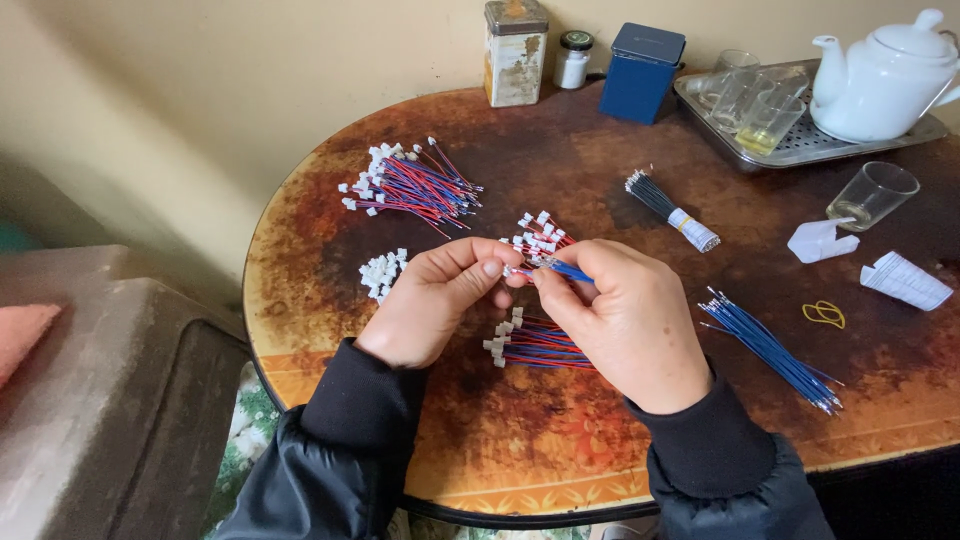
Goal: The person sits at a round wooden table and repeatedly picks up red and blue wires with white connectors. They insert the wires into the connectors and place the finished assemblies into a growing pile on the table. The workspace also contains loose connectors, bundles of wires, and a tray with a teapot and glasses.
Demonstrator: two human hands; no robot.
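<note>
We sit at a round brown table [600, 440] pushed against a pale wall, with a metal tray [720, 140] at its far right corner carrying a white teapot [880, 80] and glasses, kept well away from the work, probably so they stay out of the way. A blue tin [640, 72] and an old cream tin [515, 40] stand at the back edge.

Nearer us, the wire stock is sorted in separate heaps, which seems meant to keep each kind within reach: a big bunch of red and blue leads with white plugs [415, 185] at the left, loose blue wires [770, 350] at the right, a banded bundle of dark wires [665, 208] behind, and a small pile of leads [535, 345] just under our hands.

Our left hand [430, 300] is closed narrowly, fingertips pinching a small white plug [512, 270]. Our right hand [630, 320] pinches a blue wire [565, 268], its end meeting the plug above the table. A little heap of loose white plugs [382, 272] lies just left of the left hand.
</note>
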